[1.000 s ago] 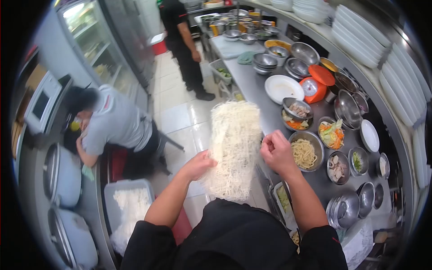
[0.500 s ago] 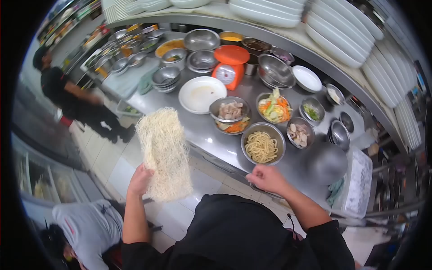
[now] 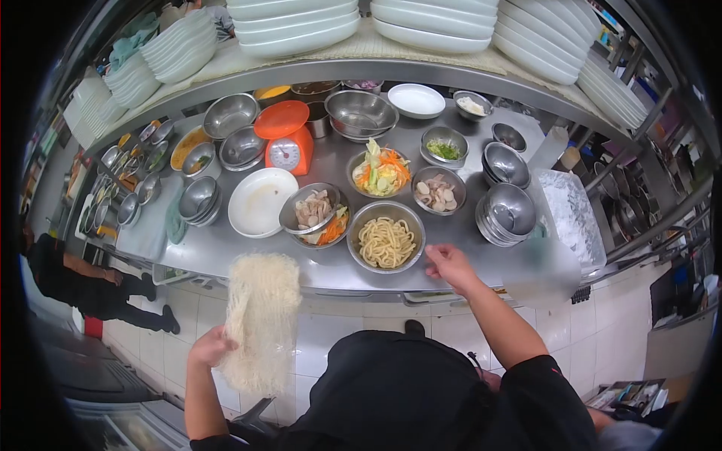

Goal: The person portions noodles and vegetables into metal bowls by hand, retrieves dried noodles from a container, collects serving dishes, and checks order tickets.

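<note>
My left hand (image 3: pixel 211 347) grips the side of a slab of dried rice vermicelli (image 3: pixel 262 323), held upright in front of the steel counter's edge. My right hand (image 3: pixel 447 265) hovers by the front edge, its fingers curled together; whether anything is in them is hidden. Just left of it stands a steel bowl (image 3: pixel 351 246) of thick yellow noodles (image 3: pixel 386 242). A bowl of sliced pale meat or seafood (image 3: pixel 313 208) rests partly over another bowl with shredded carrot (image 3: pixel 333 228). Behind the noodles are mixed vegetables (image 3: pixel 380 171), and to their right more pale slices (image 3: pixel 436 193).
An orange scale (image 3: pixel 285 152) stands behind a white plate (image 3: pixel 256 225). Stacked steel bowls (image 3: pixel 505 218) and a tub of white powder (image 3: pixel 568 207) occupy the right side. White dishes (image 3: pixel 432 30) line the overhead shelf. Someone in black (image 3: pixel 68 282) stands at left. A blurred patch covers the right front.
My view has swung left to right, facing the counter more squarely. The vermicelli stays in my left hand, now lower in view. My right hand remains near the noodle bowl, fingers slightly less tightly curled.
</note>
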`<act>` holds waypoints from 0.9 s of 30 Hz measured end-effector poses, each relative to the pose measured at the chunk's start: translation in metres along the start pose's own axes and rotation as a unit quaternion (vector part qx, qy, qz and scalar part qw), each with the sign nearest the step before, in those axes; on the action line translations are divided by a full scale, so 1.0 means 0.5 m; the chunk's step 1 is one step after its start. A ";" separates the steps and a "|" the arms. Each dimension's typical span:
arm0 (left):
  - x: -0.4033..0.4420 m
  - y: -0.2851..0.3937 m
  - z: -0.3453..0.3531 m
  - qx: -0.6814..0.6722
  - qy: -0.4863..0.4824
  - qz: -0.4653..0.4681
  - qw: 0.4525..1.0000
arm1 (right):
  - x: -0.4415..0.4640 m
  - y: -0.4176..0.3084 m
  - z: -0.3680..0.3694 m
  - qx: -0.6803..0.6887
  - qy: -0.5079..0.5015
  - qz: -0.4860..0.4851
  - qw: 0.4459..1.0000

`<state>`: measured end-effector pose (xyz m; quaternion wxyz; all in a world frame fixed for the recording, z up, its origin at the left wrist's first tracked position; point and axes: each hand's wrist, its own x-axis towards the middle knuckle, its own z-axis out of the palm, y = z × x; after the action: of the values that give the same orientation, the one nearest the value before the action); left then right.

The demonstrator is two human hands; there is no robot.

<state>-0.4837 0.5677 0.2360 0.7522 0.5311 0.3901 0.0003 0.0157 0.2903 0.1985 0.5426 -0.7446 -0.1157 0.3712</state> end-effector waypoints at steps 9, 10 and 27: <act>0.066 -0.025 0.075 -0.135 0.046 0.047 0.989 | 0.081 0.028 0.052 0.035 -0.014 0.015 0.999; 0.072 -0.032 0.097 -0.152 0.058 0.051 0.985 | 0.074 0.020 0.046 0.035 -0.017 0.013 0.999; 0.331 -0.101 0.728 -0.452 0.139 0.140 0.870 | 0.022 -0.051 -0.091 0.136 -0.210 0.021 0.968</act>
<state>-0.1757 0.3234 0.1466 0.8404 0.1762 0.3692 0.3554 0.0599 0.2736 0.2227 0.5946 -0.5717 -0.1600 0.5423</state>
